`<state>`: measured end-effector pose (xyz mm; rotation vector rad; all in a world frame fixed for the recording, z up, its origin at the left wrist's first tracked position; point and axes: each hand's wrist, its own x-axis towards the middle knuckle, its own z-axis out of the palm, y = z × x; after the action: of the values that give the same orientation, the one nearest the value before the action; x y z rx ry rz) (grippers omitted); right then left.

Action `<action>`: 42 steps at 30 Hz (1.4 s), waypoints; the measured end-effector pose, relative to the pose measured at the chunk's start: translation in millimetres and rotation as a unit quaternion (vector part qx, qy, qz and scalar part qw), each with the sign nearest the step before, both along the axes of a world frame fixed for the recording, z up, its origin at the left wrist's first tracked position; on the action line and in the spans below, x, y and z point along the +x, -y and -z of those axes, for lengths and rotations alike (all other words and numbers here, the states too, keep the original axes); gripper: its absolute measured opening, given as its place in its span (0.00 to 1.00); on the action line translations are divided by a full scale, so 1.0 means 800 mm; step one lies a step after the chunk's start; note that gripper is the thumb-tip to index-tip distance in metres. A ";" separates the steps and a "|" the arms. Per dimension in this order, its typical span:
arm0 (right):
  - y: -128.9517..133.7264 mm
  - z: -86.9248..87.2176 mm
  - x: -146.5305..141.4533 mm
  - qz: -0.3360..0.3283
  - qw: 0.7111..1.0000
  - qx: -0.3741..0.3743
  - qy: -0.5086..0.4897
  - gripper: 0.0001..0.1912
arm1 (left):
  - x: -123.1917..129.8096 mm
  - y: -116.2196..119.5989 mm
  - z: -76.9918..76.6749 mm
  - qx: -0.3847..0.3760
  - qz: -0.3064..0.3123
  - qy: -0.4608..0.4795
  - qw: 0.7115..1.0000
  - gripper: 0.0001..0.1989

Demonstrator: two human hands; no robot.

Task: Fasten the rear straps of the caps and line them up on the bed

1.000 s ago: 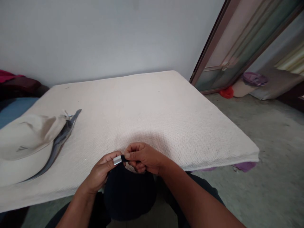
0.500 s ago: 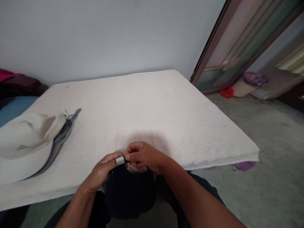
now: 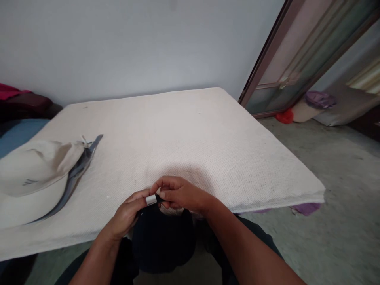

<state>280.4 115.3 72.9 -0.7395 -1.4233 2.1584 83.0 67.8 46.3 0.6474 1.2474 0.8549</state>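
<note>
A dark navy cap [image 3: 163, 241] hangs at the table's near edge, with the arched opening at its back facing up. My left hand [image 3: 128, 211] is closed on the cap beside a shiny silver buckle [image 3: 151, 200], its thumb against the buckle's left end. On the other side, my right hand [image 3: 178, 194] pinches the dark strap [image 3: 159, 198] that runs out of the buckle. Its thumb and index finger are pressed together, and the strap's end is hidden behind the fingers.
The table carries a cream textured cover [image 3: 190, 130]. At left on it lie a cream cap [image 3: 35, 170] and a dark grey brim [image 3: 75, 176] under it. A pale wall [image 3: 133, 47] stands behind. A bin with a purple liner [image 3: 320, 99] is on the floor at right.
My right index finger has reached left over the buckle, while the right thumb has shifted slightly right along the strap. The left hand keeps its hold.
</note>
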 end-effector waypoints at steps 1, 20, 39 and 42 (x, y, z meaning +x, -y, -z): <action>0.000 -0.001 0.001 -0.005 1.000 0.018 -0.001 0.09 | 0.000 0.000 0.000 0.000 0.008 0.013 1.000 0.14; 0.001 0.005 -0.001 0.014 0.998 0.063 0.028 0.11 | 0.010 -0.004 -0.011 0.027 0.071 0.100 0.992 0.14; -0.001 0.007 -0.003 0.015 0.996 0.061 0.064 0.13 | 0.013 -0.008 -0.011 0.085 0.102 0.048 0.990 0.07; -0.001 0.008 -0.002 0.010 0.997 0.057 0.056 0.16 | 0.014 -0.008 -0.014 0.089 0.102 0.044 0.990 0.07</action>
<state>279.1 116.1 66.3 -0.8410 -1.5742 2.0302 94.0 74.5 57.2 0.8560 1.0141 0.8208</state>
